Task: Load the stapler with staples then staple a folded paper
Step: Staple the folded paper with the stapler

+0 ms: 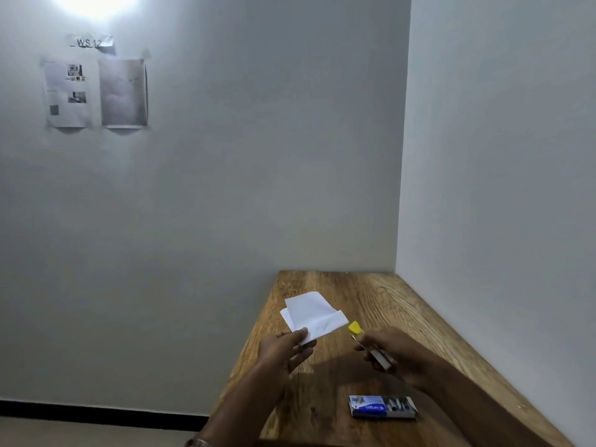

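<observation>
Nearest me, the staple box (383,406) lies flat on the wooden table (403,304), its tray slid partly out to the right. Just beyond it, my right hand (392,348) curls its fingers around the stapler (371,348), whose yellow tip points far-left. My left hand (285,346) pinches the near corner of the folded paper (314,314), lifted above the table beside that tip.

Both forearms are bare, with no sleeve reaching into view. The left hand (283,346) and the right hand (392,350) wear no gloves, and no rings can be made out. A thin metallic bangle (197,442) circles the left wrist at the bottom edge.
</observation>
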The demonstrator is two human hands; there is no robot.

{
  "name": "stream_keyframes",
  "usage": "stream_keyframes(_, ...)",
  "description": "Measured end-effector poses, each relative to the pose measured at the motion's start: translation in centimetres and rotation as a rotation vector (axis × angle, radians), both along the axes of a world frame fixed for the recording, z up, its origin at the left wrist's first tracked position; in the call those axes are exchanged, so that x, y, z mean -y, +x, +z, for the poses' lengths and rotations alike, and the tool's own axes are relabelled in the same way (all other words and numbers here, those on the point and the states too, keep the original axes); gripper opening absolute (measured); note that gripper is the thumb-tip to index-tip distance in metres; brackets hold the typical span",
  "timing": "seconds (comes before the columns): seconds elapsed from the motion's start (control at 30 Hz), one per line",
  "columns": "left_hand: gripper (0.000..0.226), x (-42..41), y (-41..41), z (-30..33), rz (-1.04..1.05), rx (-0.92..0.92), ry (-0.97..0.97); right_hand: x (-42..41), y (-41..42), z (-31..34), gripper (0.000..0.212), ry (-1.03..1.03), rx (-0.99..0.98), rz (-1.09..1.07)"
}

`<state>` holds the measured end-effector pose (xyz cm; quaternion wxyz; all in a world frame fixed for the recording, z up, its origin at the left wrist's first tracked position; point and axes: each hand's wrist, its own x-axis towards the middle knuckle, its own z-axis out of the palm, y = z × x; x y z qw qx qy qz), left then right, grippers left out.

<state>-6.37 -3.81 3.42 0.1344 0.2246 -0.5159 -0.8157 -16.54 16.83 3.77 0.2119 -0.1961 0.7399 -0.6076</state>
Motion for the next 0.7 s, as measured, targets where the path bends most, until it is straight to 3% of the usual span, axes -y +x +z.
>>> stream_keyframes(0.07,0.027,0.4,0.2,0.0,0.001,0.0,0.0,-1.4,0.1,0.1,0.011,0.112,-0.146,0.026)
stream_keyframes(0.27,0.027,0.8,0.5,-0.2,-0.001,0.016,-0.007,-4.0,0.2,-0.2,0.025,0.29,-0.429,0.026)
stream_keyframes(0.7,0.021,0.7,1.0,-0.3,0.01,0.021,-0.019,-4.2,0.9,-1.5,0.039,0.502,-0.597,-0.024)
